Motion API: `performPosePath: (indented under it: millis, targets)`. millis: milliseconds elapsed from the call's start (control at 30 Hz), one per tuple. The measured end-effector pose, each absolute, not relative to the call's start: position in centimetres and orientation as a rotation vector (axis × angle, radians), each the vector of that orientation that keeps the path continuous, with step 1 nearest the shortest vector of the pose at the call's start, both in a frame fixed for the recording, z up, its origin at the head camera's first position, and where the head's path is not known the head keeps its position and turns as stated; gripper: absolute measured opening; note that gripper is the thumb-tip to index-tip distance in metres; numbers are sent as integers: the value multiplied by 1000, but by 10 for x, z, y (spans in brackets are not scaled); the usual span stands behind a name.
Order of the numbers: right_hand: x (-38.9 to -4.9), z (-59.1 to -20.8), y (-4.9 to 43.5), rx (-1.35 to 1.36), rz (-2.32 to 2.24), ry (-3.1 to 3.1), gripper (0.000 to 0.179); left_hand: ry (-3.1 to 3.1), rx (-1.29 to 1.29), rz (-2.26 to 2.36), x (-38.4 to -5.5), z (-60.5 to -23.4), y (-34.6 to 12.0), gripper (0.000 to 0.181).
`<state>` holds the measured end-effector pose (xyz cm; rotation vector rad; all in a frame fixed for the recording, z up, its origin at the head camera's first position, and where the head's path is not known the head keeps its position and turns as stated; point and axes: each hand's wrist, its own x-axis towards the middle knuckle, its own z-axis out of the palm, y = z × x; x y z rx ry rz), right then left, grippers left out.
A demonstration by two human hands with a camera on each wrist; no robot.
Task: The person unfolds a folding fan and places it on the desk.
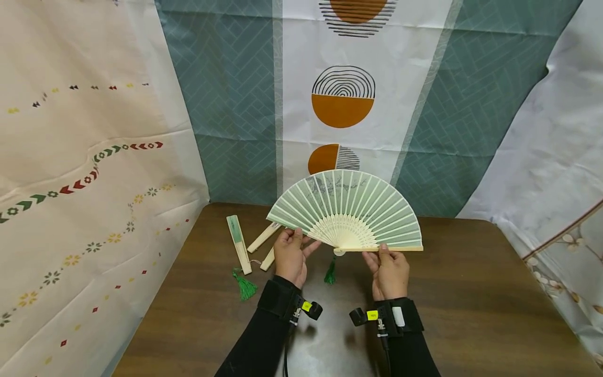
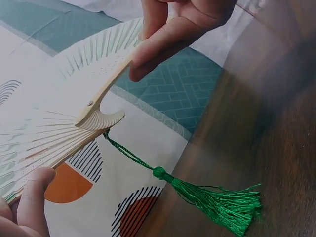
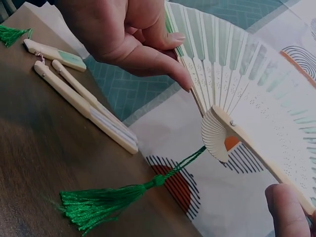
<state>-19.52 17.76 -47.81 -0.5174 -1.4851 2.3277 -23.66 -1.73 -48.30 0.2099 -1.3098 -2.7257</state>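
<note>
A pale green folding fan (image 1: 350, 214) is spread wide above the table, its light wooden ribs fanned from a rivet. From its pivot hangs a green tassel (image 2: 217, 202). My left hand (image 1: 290, 257) pinches the fan's left outer edge between thumb and fingers. On the other side my right hand (image 1: 390, 271) pinches the right guard stick (image 3: 261, 160), with the thumb on its near face. In the right wrist view the left hand's fingers (image 3: 170, 69) lie along the ribs, and the overlapping rib ends curl below the rivet.
Left of the hands, several folded fans lie on the brown table (image 1: 188, 314). One closed fan (image 1: 239, 244) has its own green tassel (image 1: 245, 286). A patterned curtain (image 1: 235, 104) hangs behind the table, and pale cloth (image 1: 85, 209) borders it at the left.
</note>
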Motion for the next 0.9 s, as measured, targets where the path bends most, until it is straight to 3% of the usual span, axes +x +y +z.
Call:
performPosePath:
  millis: [200, 500, 900]
  targets:
    - [-194, -477, 177, -509, 2360, -1432, 33, -1215, 227, -2782, -237, -485, -15, 15]
    - [-194, -478, 177, -512, 2385, -1350, 24, -1185, 251, -2815, -236, -485, -12, 15]
    - [-186, -487, 198, -562, 2367, -1355, 30, -1234, 216, -2909, -241, -497, 5, 16]
